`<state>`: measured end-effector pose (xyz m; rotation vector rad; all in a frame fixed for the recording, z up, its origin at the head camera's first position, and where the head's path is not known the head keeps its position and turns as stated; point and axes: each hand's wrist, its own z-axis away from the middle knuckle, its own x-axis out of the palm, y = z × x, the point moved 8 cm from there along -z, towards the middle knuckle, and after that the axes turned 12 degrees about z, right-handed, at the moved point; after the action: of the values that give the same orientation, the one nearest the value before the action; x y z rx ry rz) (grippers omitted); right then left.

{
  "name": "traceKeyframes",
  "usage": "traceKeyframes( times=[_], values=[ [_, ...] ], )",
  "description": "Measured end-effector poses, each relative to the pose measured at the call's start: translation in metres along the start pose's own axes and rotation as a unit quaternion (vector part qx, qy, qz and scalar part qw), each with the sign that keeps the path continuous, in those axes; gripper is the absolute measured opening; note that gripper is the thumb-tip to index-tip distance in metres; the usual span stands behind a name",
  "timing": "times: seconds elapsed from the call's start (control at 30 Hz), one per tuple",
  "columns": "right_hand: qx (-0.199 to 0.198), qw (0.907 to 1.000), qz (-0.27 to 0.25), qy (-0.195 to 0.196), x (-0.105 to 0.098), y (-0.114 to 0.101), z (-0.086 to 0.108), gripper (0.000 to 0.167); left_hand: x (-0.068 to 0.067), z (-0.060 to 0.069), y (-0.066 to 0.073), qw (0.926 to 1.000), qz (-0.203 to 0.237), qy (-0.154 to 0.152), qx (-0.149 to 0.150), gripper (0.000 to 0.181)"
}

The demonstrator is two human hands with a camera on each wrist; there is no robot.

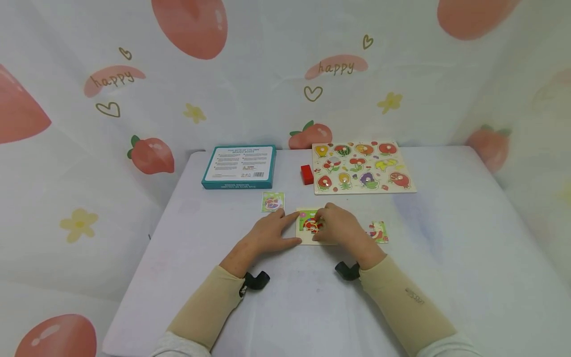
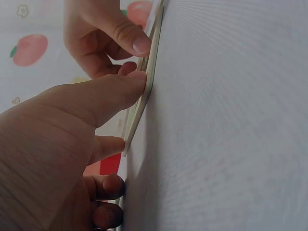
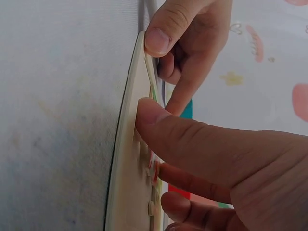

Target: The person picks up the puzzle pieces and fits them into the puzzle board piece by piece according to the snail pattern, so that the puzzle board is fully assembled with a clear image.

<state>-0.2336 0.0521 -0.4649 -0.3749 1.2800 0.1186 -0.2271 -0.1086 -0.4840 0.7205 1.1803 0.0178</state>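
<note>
A small wooden jigsaw board (image 1: 308,239) lies on the table, with green and red picture pieces fitted in its upper part and a bare lower strip. My left hand (image 1: 269,232) rests at its left side, thumb and forefinger spread and nearly straight against the edge. Over the right part curls my right hand (image 1: 341,229), fingers and thumb about a jigsaw piece (image 1: 314,229) that they partly cover. In the right wrist view the right thumb (image 3: 154,115) touches the bare strip of the board (image 3: 126,159), and piece tabs show beside the fingers.
One picture piece (image 1: 273,202) lies above the left hand, others (image 1: 379,232) right of the right hand. Behind are a teal-edged box (image 1: 239,166), a red block (image 1: 307,174) and a fruit peg puzzle (image 1: 361,168). A printed cloth (image 1: 267,99) hangs behind the table.
</note>
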Motion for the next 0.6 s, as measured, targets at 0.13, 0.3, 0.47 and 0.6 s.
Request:
traceKeyframes(
  times=[0.13, 0.3, 0.47, 0.6],
  values=[
    [0.003, 0.9999, -0.012, 0.011, -0.0002, 0.0021, -0.0009, 0.053, 0.0003, -0.0007, 0.0002, 1.0000, 0.000, -0.001, 0.001, 0.080],
    [0.004, 0.9998, 0.004, 0.017, -0.0018, 0.0018, 0.0000, 0.054, 0.0006, -0.0008, 0.0002, 1.0000, 0.001, -0.004, -0.003, 0.080],
    [0.004, 0.9984, 0.056, -0.002, -0.0007, -0.0008, 0.0001, 0.055, -0.0003, -0.0002, 0.0007, 1.0000, 0.003, -0.005, -0.005, 0.080],
    [0.008, 0.9980, 0.063, 0.003, 0.0003, -0.0017, -0.0001, 0.051, -0.0007, 0.0001, 0.0014, 1.0000, 0.005, -0.004, -0.003, 0.080]
  ],
)
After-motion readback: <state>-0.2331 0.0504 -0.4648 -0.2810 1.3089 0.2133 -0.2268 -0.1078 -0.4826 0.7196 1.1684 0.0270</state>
